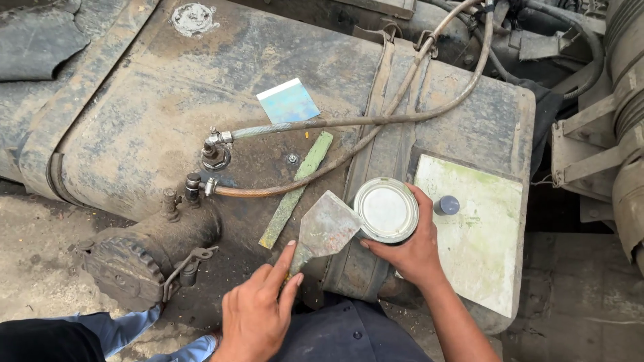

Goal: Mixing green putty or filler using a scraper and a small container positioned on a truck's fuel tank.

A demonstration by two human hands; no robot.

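Gripping scraper (327, 229) left (258, 310); tin (386, 209) right (410, 249).

Grimy metal tank (168, 100) w/ hoses (376, 121), prob. outdoors, daylight.

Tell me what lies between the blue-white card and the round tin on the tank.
In the head view, two hoses cross the dirty tank top between the card and the tin, which the right hand grips.

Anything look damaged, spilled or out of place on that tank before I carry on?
No fresh spill shows. The grimy metal tank is worn, with a whitish crusted patch near its top edge. A loose iridescent blue card and a green flat strip lie on it. The left hand holds a metal scraper; the right hand steadies a round tin.
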